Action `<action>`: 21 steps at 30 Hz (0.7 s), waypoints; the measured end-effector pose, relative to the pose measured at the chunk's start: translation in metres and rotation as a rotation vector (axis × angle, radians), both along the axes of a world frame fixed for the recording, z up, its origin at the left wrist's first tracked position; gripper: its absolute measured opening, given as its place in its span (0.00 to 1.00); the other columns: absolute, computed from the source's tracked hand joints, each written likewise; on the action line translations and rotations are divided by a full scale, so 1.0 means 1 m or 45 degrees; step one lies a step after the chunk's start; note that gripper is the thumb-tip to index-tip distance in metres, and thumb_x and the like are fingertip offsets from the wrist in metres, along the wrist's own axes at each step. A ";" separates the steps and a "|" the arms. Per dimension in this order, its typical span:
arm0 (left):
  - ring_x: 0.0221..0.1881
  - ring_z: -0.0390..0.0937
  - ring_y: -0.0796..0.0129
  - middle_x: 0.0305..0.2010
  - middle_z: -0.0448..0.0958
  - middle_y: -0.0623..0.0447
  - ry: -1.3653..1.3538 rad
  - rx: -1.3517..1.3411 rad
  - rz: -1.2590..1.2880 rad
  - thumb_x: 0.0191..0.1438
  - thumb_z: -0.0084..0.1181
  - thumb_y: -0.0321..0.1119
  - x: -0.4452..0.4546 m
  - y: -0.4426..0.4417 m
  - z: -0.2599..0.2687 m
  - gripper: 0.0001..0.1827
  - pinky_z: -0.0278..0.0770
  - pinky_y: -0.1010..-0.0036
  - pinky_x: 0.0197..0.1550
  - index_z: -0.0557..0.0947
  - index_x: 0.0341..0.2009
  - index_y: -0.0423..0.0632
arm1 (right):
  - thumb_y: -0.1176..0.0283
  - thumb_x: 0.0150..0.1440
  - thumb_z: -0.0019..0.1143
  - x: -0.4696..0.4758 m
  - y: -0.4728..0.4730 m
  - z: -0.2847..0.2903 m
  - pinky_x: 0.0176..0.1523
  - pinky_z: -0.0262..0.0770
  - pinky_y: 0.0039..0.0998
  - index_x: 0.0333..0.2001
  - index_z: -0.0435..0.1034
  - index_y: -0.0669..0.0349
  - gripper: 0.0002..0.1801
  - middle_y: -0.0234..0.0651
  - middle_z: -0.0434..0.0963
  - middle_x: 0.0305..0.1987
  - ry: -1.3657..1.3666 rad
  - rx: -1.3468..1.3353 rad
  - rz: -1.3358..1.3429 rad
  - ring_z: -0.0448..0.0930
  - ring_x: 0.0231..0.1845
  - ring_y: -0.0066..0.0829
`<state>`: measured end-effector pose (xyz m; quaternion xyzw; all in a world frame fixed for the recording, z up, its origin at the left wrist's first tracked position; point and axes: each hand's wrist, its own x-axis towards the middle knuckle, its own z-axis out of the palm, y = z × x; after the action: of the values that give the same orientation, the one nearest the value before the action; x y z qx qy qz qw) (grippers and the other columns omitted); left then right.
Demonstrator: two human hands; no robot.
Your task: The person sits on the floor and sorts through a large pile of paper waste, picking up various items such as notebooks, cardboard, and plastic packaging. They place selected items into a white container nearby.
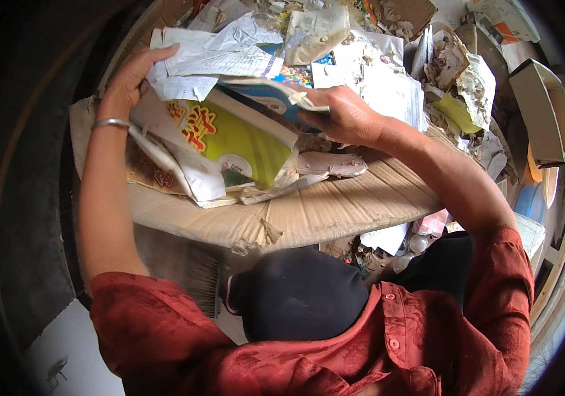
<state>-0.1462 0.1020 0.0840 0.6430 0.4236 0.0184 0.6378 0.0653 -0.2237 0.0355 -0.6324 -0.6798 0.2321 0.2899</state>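
A large cardboard sheet or flattened box (pixel 262 222) lies before me, heaped with paper scraps and booklets. My left hand (pixel 131 76) is at the upper left, its thumb on the edge of written paper sheets (pixel 203 54) and its other fingers hidden beneath them. My right hand (pixel 344 116) grips a bundle of booklets with a blue cover (pixel 262 94), bent at the edge. Below and between the hands lies a green booklet (pixel 262 153) with red and yellow lettering, slightly blurred. A pale, sole-shaped piece (pixel 332 164) rests on the cardboard near my right hand.
Crumpled, dirty papers (pixel 460 74) pile up at the upper right, beside an open cardboard box (pixel 540 114). Clear bulb-like items (pixel 417 243) and scraps lie below the cardboard edge. Brush bristles (pixel 203 282) show at the lower left, near my knee.
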 end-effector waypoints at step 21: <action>0.58 0.73 0.61 0.60 0.75 0.48 -1.237 0.400 0.779 0.60 0.61 0.36 -0.005 -0.068 0.103 0.27 0.70 0.67 0.61 0.73 0.60 0.38 | 0.78 0.57 0.58 0.109 -0.016 0.109 0.48 0.78 0.28 0.50 0.71 0.68 0.16 0.37 0.81 0.44 1.071 0.978 -0.819 0.81 0.41 0.29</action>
<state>-0.1516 0.0341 0.1867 0.4963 0.2415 0.5560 0.6214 0.1747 -0.2400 0.1445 -0.5110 -0.3197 0.1019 0.7914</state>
